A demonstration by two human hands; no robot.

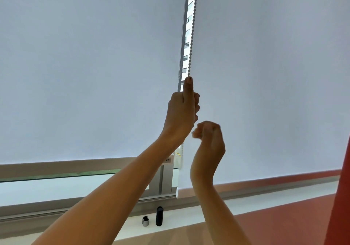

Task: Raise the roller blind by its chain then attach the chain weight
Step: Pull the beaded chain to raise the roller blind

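Two pale roller blinds fill the window, the left blind and the right blind, with a narrow bright gap between them. A beaded chain hangs down that gap. The left hand is clenched around the chain, thumb pointing straight up along it. Just below and to the right, the right hand is loosely curled with its fingers bent inward; whether it touches the chain cannot be told. The left blind's bottom edge sits above the sill, showing a strip of glass, while the right blind hangs lower. On the sill stand a dark cylinder and, just beside it, a small grey clip.
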